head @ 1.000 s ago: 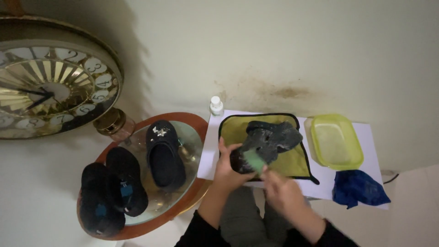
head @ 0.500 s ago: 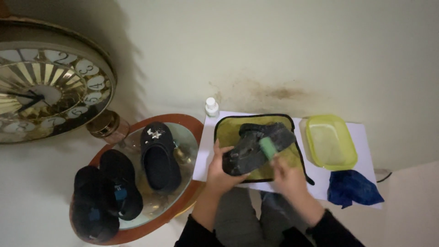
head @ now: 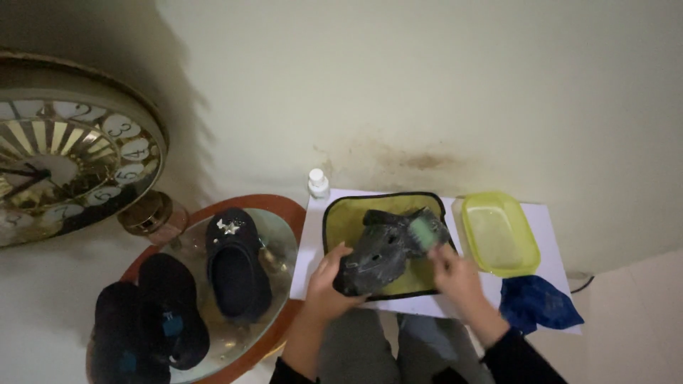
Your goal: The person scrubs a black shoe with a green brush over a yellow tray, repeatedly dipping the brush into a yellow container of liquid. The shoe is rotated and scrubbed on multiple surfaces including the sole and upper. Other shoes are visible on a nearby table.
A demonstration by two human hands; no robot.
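My left hand (head: 329, 283) grips the near end of a dark clog shoe (head: 377, 250) held tilted over a yellow cloth with a black border (head: 344, 216). My right hand (head: 455, 274) holds a small green brush (head: 422, 232) pressed against the far side of the clog. The cloth lies on a white sheet (head: 548, 220).
A yellow-green plastic tub (head: 499, 232) and a blue cloth (head: 535, 301) lie right of the yellow cloth. A small white bottle (head: 318, 183) stands by the wall. Left, a round glass table with a wooden rim (head: 284, 210) carries three dark clogs (head: 235, 259). A large clock (head: 64, 153) leans at left.
The green brush has moved from the near side of the clog up toward its far end. My left hand keeps holding the clog.
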